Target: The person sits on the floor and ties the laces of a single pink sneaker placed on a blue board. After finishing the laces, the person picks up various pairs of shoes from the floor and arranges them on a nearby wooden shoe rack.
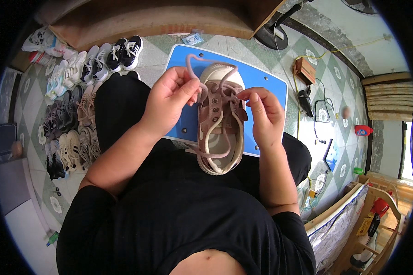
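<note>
A brown and cream lace-up sneaker (214,109) lies with its cream toe pointing away from me and its opening toward me. It rests on a small blue tabletop (181,55) with a pale rim. The pinkish shoelace (188,63) is partly threaded; one stretch loops up over the toe, another hangs across the opening. My left hand (172,94) is closed on the lace at the shoe's left side. On the right, my right hand (266,113) pinches close to the upper eyelets; its fingertips appear to grip the lace there.
Several pairs of shoes (71,107) stand in rows on the tiled floor at the left. A wooden cabinet (160,20) spans the far side. At the right are a cardboard box (305,71), a black hair dryer (305,101), cables and a red bottle (363,130).
</note>
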Tool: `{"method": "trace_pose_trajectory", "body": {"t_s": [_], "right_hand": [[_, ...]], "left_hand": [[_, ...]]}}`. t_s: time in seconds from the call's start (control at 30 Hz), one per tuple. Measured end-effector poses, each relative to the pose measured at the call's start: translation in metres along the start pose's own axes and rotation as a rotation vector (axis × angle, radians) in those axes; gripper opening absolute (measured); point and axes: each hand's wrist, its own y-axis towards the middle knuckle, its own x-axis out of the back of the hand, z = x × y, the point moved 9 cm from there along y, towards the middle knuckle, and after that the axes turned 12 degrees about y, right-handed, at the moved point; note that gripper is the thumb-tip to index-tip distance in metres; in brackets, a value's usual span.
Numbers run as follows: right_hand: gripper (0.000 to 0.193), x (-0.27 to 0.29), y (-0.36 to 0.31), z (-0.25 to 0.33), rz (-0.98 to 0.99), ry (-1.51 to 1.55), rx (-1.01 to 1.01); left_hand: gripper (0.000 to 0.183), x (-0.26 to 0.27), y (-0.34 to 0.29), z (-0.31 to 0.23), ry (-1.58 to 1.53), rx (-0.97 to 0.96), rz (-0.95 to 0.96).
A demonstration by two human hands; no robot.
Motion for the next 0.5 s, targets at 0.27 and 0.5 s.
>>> {"method": "trace_pose_trajectory", "body": {"t_s": [0.27, 0.5], "right_hand": [[0.013, 0.002, 0.0, -0.004, 0.014, -0.027, 0.035], [0.012, 0.001, -0.002, -0.011, 0.0, -0.037, -0.024]], "left_hand": [[0.01, -0.003, -0.001, -0.016, -0.26, -0.009, -0.002], [0.008, 0.001, -0.002, -0.008, -0.345, 0.034, -0.018]]}}
